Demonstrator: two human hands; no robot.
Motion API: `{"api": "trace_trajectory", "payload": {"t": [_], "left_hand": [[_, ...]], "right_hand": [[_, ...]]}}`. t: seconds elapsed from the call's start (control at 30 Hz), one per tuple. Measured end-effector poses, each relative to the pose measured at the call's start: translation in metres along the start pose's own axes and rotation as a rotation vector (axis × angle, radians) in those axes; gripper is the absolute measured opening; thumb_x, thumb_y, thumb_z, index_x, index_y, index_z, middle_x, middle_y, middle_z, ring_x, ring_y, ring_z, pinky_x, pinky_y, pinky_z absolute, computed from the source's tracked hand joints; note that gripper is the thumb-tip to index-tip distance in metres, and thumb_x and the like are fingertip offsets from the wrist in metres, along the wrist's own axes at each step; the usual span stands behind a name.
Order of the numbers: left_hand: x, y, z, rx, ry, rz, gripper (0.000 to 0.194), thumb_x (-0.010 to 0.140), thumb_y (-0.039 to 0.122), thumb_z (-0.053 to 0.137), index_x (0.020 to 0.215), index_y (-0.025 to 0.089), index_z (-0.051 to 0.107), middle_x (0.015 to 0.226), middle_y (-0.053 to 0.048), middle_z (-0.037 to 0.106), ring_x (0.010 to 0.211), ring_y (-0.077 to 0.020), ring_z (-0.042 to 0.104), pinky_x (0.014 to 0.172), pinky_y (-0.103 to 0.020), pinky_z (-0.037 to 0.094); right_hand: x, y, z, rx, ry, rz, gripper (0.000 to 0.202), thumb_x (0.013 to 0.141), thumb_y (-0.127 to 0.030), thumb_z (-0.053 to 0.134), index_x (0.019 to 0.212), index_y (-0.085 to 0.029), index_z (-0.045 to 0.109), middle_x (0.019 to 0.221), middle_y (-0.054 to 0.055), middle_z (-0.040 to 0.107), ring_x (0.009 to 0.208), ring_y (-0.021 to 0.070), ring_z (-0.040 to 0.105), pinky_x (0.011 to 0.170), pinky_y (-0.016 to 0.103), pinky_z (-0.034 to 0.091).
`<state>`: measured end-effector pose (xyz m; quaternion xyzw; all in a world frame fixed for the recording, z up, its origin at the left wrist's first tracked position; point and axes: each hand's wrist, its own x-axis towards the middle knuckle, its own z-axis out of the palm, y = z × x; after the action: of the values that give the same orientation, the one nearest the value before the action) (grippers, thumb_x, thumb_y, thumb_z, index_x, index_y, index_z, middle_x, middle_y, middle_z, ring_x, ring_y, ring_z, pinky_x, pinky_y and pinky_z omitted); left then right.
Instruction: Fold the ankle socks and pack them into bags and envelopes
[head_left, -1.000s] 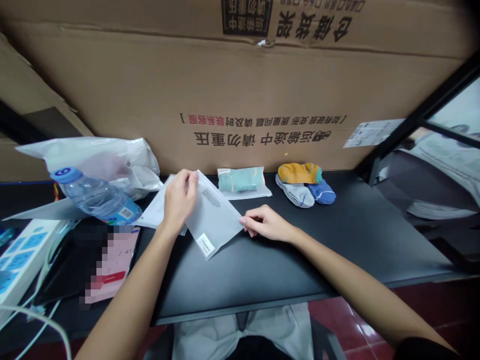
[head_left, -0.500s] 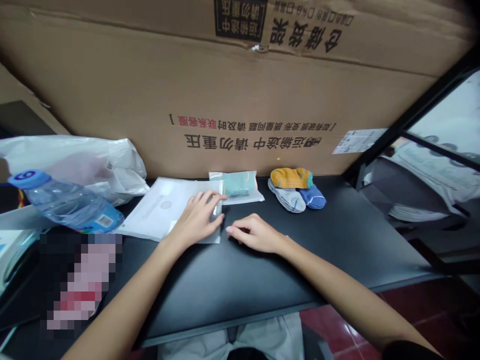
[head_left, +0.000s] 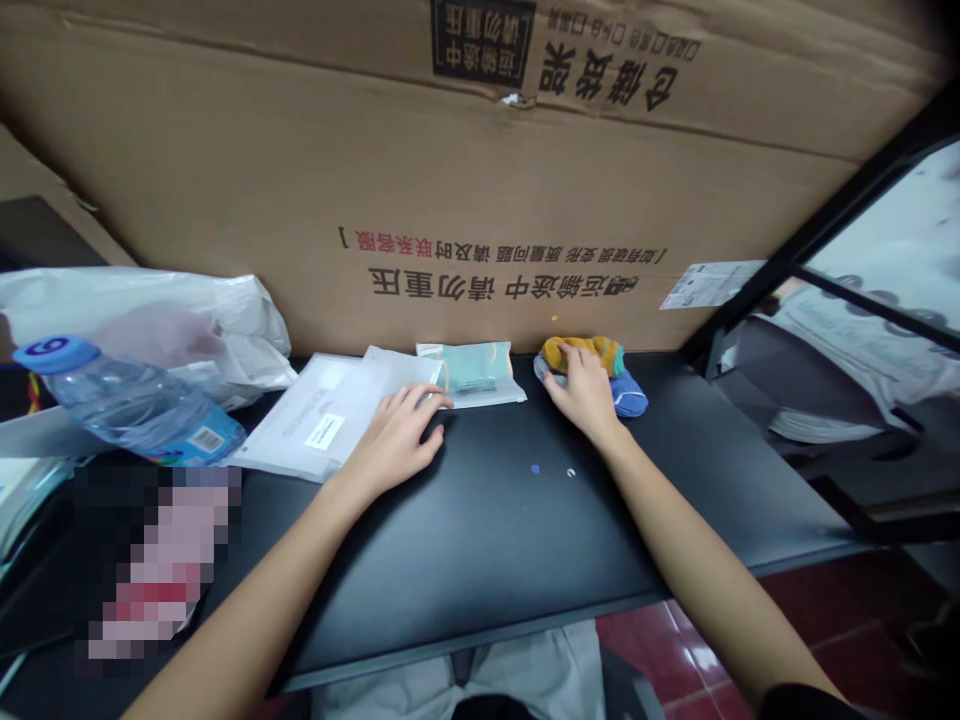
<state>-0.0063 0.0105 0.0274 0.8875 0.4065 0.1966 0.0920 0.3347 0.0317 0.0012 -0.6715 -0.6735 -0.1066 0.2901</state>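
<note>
My left hand (head_left: 405, 435) is open, its fingers spread, resting at the right edge of the frosted plastic bags (head_left: 289, 425). One of these bears a white barcode label (head_left: 325, 431); another (head_left: 386, 372) lies askew on top, partly under my fingers. Just past my left fingertips is a clear zip bag with a mint-green item (head_left: 480, 370) inside. My right hand (head_left: 589, 395) reaches onto the folded socks, fingers apart on the yellow sock (head_left: 606, 350) and thumb near a grey sock (head_left: 539, 368), mostly hidden by the hand. A blue sock (head_left: 628, 395) shows to the right.
At the left lie a water bottle (head_left: 139, 410) with a blue cap and a white plastic bag (head_left: 247, 330). A large cardboard box (head_left: 465, 170) stands along the back. A blue dot (head_left: 535, 469) and a tiny white piece (head_left: 571, 473) are on the black table (head_left: 465, 570).
My right hand has moved away and to the right, from the table's middle onto the socks. The top frosted bag has shifted away from me. My left hand stays in nearly the same place.
</note>
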Motion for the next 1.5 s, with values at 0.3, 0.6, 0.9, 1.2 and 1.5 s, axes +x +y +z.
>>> {"api": "trace_trajectory", "payload": {"t": [0.3, 0.6, 0.9, 1.2, 1.5], "left_hand": [[-0.001, 0.002, 0.001, 0.000, 0.002, 0.015, 0.029, 0.099, 0.025, 0.051, 0.126, 0.025, 0.062, 0.142, -0.010, 0.061, 0.135, -0.0326, 0.054, 0.111, -0.054, 0.044], [-0.001, 0.002, 0.001, -0.012, 0.004, 0.021, 0.027, 0.098, 0.025, 0.052, 0.123, 0.026, 0.064, 0.141, -0.009, 0.062, 0.133, -0.0325, 0.055, 0.112, -0.054, 0.044], [0.000, 0.000, -0.001, -0.027, 0.023, -0.004, 0.029, 0.099, 0.019, 0.046, 0.119, 0.024, 0.067, 0.131, -0.009, 0.069, 0.123, -0.0300, 0.060, 0.107, -0.049, 0.045], [0.004, -0.001, -0.006, -0.162, 0.185, -0.050, 0.027, 0.103, 0.018, 0.044, 0.108, 0.023, 0.069, 0.110, -0.004, 0.078, 0.106, -0.0236, 0.070, 0.098, -0.040, 0.046], [0.000, 0.015, -0.001, -0.245, -0.035, 0.045, 0.026, 0.103, 0.046, 0.060, 0.118, 0.025, 0.067, 0.118, -0.004, 0.076, 0.105, -0.0231, 0.070, 0.096, -0.038, 0.046]], "right_hand": [[0.012, 0.042, 0.023, 0.127, 0.108, 0.099, 0.055, 0.084, -0.040, 0.062, 0.131, -0.010, 0.062, 0.122, 0.023, 0.067, 0.112, 0.0372, 0.061, 0.102, 0.052, 0.050], [0.024, 0.053, 0.006, 0.144, 0.140, 0.213, 0.023, 0.084, -0.030, 0.053, 0.095, -0.018, 0.069, 0.085, 0.013, 0.067, 0.080, 0.0292, 0.059, 0.080, 0.045, 0.053], [-0.011, -0.047, -0.055, 0.300, 0.222, -0.308, 0.039, 0.089, -0.026, 0.062, 0.127, -0.023, 0.069, 0.121, 0.017, 0.067, 0.116, 0.0362, 0.063, 0.102, 0.055, 0.052], [-0.052, -0.114, -0.036, 0.550, -0.613, -0.728, 0.038, 0.084, -0.024, 0.074, 0.122, -0.020, 0.070, 0.115, 0.011, 0.069, 0.107, 0.0278, 0.063, 0.097, 0.041, 0.053], [-0.045, -0.105, -0.046, 0.891, -0.615, -0.463, 0.032, 0.106, -0.040, 0.053, 0.093, -0.020, 0.075, 0.081, 0.004, 0.071, 0.069, 0.0173, 0.059, 0.069, 0.030, 0.046]]}}
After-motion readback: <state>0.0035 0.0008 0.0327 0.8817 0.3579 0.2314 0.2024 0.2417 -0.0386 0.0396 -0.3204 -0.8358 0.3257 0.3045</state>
